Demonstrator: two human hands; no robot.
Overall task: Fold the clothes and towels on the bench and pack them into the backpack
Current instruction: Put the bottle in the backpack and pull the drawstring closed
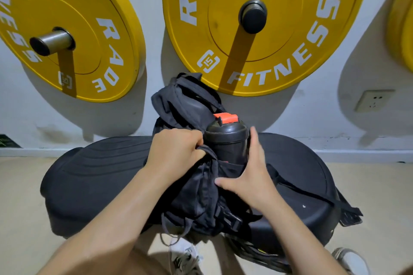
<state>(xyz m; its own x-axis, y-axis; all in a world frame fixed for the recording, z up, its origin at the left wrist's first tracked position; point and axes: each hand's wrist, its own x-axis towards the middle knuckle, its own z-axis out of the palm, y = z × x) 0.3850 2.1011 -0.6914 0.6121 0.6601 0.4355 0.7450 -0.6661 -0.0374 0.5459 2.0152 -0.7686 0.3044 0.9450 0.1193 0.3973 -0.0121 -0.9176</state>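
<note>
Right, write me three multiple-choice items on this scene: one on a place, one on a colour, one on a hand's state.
1. Where does the bottle stand?
A) on a shelf
B) tucked into the backpack
C) in a locker

2. What colour is the bottle's flip cap?
A) blue
B) green
C) orange-red

3. What is the left hand doing?
A) gripping the backpack's fabric
B) lying flat and open
C) hanging idle at the person's side

Answers:
1 B: its lower half is sunk in the backpack's black fabric.
2 C: the clasp on the black lid is bright orange-red.
3 A: its fingers are curled round a fold at the backpack's edge.
</note>
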